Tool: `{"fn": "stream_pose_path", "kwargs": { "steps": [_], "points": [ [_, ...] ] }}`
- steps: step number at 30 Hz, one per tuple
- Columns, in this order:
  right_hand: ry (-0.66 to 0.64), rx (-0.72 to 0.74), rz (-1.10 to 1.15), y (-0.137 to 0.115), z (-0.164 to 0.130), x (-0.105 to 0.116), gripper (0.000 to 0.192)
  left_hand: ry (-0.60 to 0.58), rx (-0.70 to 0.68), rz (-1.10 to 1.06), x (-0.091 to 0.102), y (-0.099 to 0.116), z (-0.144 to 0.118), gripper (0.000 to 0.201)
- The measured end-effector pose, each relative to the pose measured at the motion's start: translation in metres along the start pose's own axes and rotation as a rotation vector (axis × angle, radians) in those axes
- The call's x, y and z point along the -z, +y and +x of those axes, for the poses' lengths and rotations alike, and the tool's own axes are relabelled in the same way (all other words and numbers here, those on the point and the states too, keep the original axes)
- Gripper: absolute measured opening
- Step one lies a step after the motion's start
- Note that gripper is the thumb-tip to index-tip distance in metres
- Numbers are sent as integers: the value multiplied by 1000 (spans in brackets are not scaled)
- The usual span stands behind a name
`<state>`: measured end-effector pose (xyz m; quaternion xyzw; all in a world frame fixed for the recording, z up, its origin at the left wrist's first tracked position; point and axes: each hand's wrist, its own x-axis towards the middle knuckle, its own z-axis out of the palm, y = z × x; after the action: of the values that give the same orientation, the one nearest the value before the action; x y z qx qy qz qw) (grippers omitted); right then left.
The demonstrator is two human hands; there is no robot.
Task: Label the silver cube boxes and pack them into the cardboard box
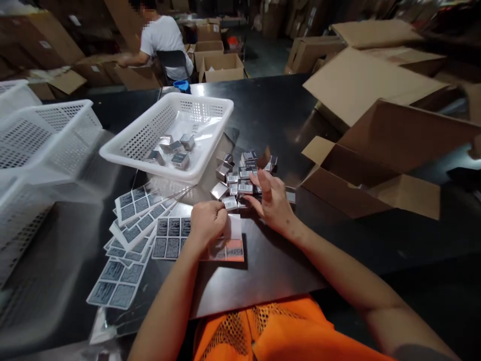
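Observation:
My left hand is closed, knuckles up, over a sheet of printed labels on the dark table. Anything pinched in its fingers is hidden. Beside it, my right hand reaches into a cluster of small silver-and-black boxes. Its thumb and a finger are on either side of a small box with a barcode, while another finger stands raised. An orange patch shows at the label sheet's right end. More label sheets lie fanned out to the left.
A white perforated basket behind the hands contains several small boxes. Other white baskets line the left side. At right stands an open cardboard carton. Across the table, a person in a white shirt sits among cartons.

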<state>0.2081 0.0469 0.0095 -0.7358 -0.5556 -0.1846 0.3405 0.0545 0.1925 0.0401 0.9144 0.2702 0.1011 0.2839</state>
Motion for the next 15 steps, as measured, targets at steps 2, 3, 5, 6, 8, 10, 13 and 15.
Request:
{"fn": "stream_pose_path", "kwargs": {
  "steps": [2,3,5,6,8,10,13,15],
  "points": [
    [4,-4,84,0,-6,-4,83,-11,6,-65,-1,-1,0,29],
    [28,9,159,-1,-9,-4,85,-17,10,-93,-1,-2,0,30],
    [84,59,311,-1,-15,-2,80,-50,23,-213,-2,-1,-1,29],
    [96,86,368,-2,-18,0,72,-79,28,-312,-2,-1,-2,36],
    [67,128,421,-4,-23,6,47,-147,28,-551,-3,1,-4,65],
    [3,169,451,-10,-29,16,26,-180,-8,-737,-5,4,-6,73],
    [90,116,479,-23,-34,39,27,-98,-105,-786,-5,9,-10,56],
    [264,-38,488,-33,-35,58,40,-15,-158,-748,-5,11,-12,52]
  ]
}}
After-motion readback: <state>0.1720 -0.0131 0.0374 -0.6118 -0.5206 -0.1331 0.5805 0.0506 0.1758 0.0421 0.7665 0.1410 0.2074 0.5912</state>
